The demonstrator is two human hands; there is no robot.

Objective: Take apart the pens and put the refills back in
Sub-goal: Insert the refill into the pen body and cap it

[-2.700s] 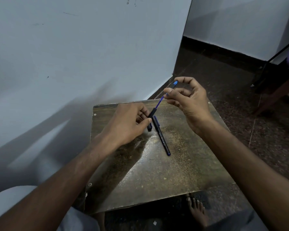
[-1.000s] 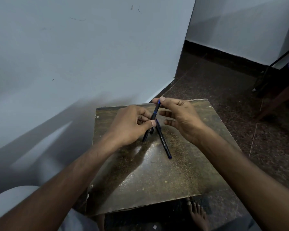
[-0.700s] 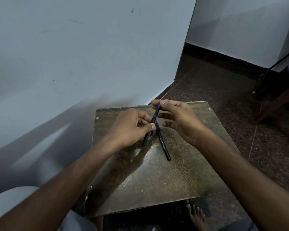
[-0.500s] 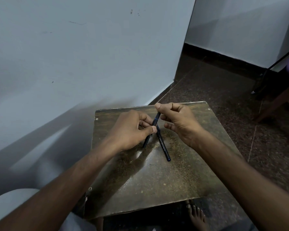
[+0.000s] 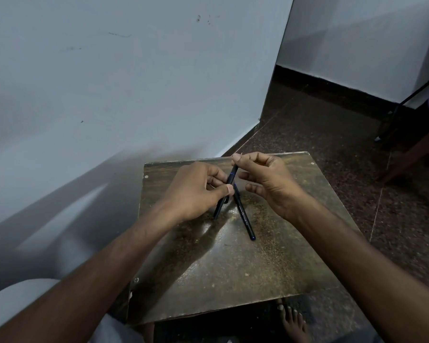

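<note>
My left hand (image 5: 196, 189) grips a black pen barrel (image 5: 225, 191) that slants up to the right, its lower end just above the table. My right hand (image 5: 268, 179) pinches the barrel's upper end between thumb and forefinger, where a blue band shows. The other fingers of that hand are spread and loosely curled. A second black pen (image 5: 244, 216) with white lettering lies on the small brown table (image 5: 233, 268), pointing toward the near right, its far end under the held pen.
A pale wall rises just behind and left of the table. Dark speckled floor lies to the right, with a wooden furniture leg (image 5: 411, 159) at the far right. A bare foot (image 5: 292, 323) shows below the table's near edge.
The blue refill, earlier drawn out by my right hand, has gone back into the barrel. My right hand has come down to the barrel's top end and its fingers opened a little.
</note>
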